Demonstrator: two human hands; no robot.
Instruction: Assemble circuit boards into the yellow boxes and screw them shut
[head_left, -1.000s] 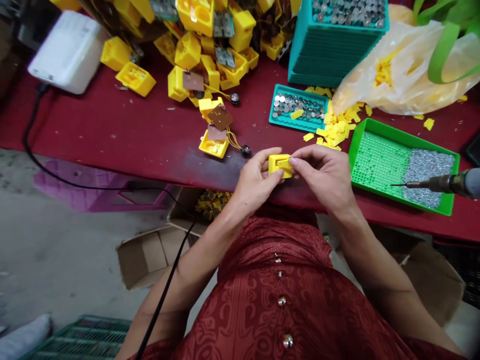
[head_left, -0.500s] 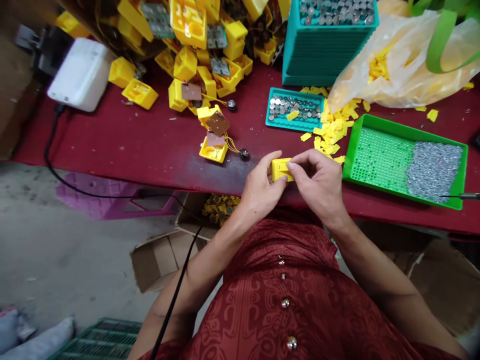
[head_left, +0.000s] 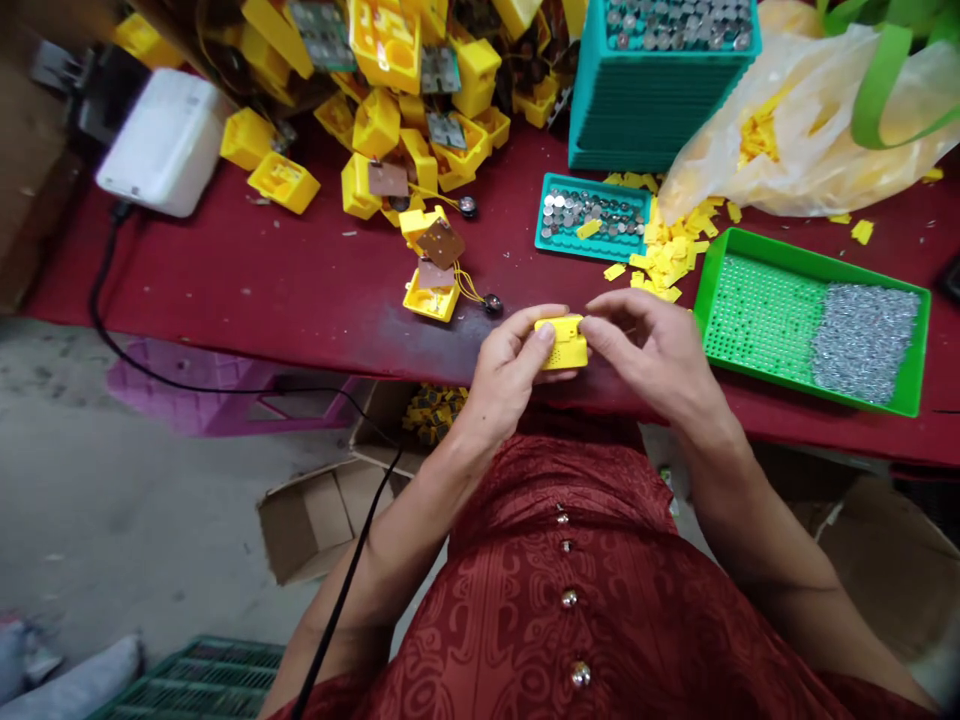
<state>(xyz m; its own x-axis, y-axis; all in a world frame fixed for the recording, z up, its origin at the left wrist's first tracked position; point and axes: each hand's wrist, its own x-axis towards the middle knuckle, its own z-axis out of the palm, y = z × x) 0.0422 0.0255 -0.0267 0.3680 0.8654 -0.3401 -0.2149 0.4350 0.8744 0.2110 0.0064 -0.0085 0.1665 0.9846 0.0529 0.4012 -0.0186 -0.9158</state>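
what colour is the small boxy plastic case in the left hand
Yellow: the small, boxy plastic case shows best in the head view.

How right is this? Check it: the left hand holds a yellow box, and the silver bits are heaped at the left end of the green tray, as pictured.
Wrong end: in the head view, the silver bits are heaped at the right end of the green tray. The left hand does hold a yellow box.
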